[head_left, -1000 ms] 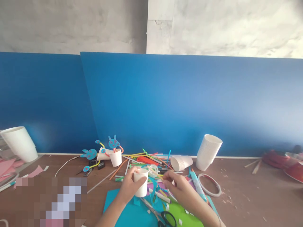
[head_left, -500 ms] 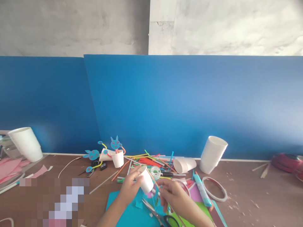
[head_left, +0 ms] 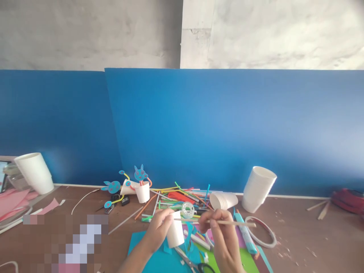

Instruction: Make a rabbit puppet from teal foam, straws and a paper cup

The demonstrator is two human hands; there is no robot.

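Note:
My left hand [head_left: 159, 228] is closed around a white paper cup [head_left: 176, 233], held upright with a slight tilt. In my right hand [head_left: 223, 233] is a pale wooden chopstick [head_left: 237, 223], pinched between thumb and fingers. It lies almost level, its thin end against the cup's upper side near my left fingers; whether it pierces the wall I cannot tell. Below the cup, scissors [head_left: 186, 259] with black handles rest on blue paper [head_left: 153, 258] among blue scraps. Just beyond the hands is a roll of clear tape [head_left: 188, 210].
Colourful straws [head_left: 173, 188] lie in a heap behind. At the back left stands a cup figure [head_left: 142, 192] with a blue rabbit face. Stacked cups [head_left: 257, 189], a glue tube [head_left: 245, 233] and a white ring [head_left: 267, 242] are on the right. A pixelated area covers the lower left.
The chopstick has turned from a steep slant to nearly level, its thick end swinging up to the right. My right hand has rotated upright, and the cup has straightened and moved slightly lower.

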